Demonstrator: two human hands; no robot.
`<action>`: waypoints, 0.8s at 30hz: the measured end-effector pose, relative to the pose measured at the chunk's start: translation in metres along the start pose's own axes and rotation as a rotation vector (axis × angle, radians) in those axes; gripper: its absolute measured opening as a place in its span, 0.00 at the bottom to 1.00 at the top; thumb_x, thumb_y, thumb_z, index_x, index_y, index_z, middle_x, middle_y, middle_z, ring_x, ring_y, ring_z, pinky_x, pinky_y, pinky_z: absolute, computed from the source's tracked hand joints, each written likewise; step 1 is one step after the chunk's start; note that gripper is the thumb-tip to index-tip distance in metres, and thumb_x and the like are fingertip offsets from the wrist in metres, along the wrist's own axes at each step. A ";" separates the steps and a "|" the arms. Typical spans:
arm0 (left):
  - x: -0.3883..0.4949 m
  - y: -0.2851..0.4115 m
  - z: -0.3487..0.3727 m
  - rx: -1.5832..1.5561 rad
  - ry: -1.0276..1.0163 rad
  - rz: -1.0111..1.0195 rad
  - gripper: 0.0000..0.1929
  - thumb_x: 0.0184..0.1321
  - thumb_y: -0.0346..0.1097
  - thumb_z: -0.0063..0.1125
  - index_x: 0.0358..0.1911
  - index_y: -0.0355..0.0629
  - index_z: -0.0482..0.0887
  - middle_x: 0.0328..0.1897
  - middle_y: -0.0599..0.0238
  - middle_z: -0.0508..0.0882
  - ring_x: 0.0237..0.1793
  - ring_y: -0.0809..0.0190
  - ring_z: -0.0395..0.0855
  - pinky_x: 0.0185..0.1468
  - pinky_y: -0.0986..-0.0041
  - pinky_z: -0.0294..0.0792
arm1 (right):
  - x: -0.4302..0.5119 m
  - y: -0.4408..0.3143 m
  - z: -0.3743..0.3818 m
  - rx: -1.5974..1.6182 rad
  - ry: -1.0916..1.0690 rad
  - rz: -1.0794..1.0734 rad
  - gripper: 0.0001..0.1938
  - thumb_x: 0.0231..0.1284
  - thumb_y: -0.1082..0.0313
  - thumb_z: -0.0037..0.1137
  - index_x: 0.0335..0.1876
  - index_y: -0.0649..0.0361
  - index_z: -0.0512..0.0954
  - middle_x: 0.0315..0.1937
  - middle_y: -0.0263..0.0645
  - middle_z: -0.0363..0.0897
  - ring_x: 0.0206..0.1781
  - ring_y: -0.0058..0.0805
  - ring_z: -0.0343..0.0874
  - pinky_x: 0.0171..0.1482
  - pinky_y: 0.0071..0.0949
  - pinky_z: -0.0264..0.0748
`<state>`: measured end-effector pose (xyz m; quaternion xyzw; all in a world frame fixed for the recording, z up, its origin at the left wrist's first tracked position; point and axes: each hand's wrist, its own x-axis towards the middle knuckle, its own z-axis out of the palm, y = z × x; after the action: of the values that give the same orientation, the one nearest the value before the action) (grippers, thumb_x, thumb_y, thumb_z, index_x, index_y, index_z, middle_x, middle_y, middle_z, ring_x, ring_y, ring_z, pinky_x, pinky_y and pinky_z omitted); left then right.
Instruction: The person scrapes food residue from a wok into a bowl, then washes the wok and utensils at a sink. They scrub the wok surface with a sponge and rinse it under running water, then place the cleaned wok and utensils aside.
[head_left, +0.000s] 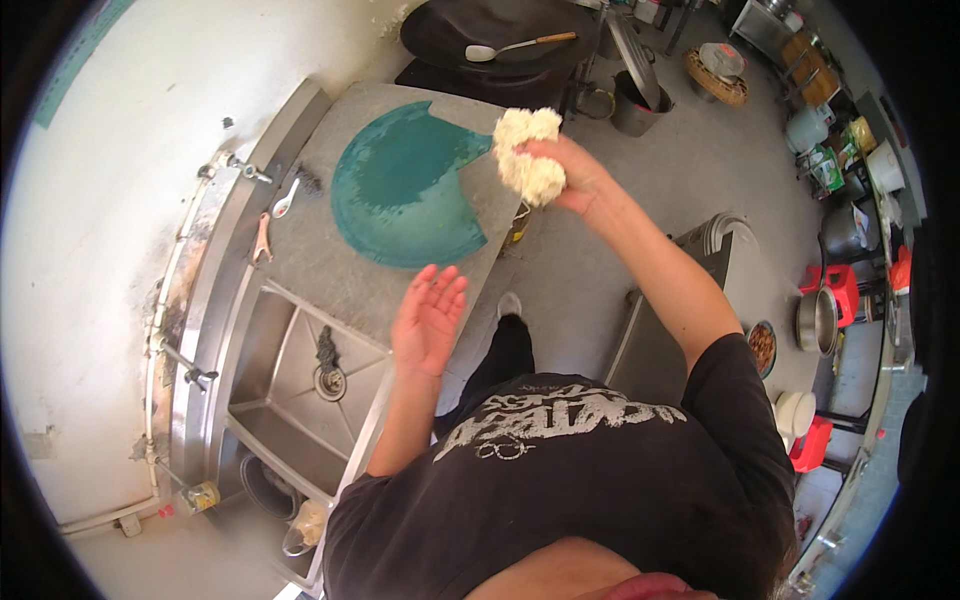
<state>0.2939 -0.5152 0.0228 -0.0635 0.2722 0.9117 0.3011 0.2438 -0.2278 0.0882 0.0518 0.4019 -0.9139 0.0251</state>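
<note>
My right hand (574, 171) grips a cream, fluffy wad (525, 157), probably a cleaning cloth, with a thin strand hanging below it. It is held up by the right edge of the grey counter (360, 292). On that counter lies a round teal mat or board (405, 172) with jagged pieces gone from its right side. Its upper part looks darker and wet. My left hand (431, 322) holds nothing; its palm faces up and its fingers are slightly apart, between the mat and the stainless steel sink (289, 367).
A dark wok (450, 30) holding a spatula (487, 52) sits beyond the counter. A spoon (286, 199) and a pink-handled peeler (262, 238) lie along the left side. Taps (199, 375) project from the wall. A lidded pot (637, 105) stands on the floor; a steel table (772, 277) is at right.
</note>
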 end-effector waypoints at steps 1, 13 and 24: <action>0.011 0.004 0.007 0.010 -0.006 0.027 0.18 0.67 0.36 0.50 0.58 0.39 0.72 0.59 0.49 0.77 0.57 0.51 0.77 0.57 0.63 0.72 | 0.017 -0.018 -0.019 -0.015 0.031 -0.010 0.20 0.55 0.74 0.60 0.55 0.61 0.71 0.44 0.41 0.80 0.44 0.33 0.82 0.47 0.34 0.82; 0.177 0.073 0.103 0.354 0.164 0.488 0.14 0.67 0.28 0.44 0.54 0.35 0.74 0.50 0.52 0.81 0.47 0.58 0.82 0.51 0.71 0.74 | 0.299 -0.199 -0.238 -0.566 0.262 0.032 0.18 0.48 0.77 0.64 0.47 0.59 0.75 0.39 0.35 0.82 0.39 0.31 0.83 0.39 0.36 0.81; 0.339 0.054 0.235 0.871 0.248 0.306 0.15 0.64 0.23 0.46 0.55 0.37 0.74 0.51 0.59 0.81 0.50 0.64 0.80 0.56 0.73 0.69 | 0.552 -0.189 -0.344 -1.807 0.087 -0.040 0.40 0.39 0.64 0.69 0.66 0.46 0.66 0.56 0.48 0.68 0.54 0.45 0.77 0.54 0.40 0.76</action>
<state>-0.0013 -0.2509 0.1507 0.0011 0.6689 0.7324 0.1271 -0.2956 0.1512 -0.0685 0.0400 0.9678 -0.2474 0.0251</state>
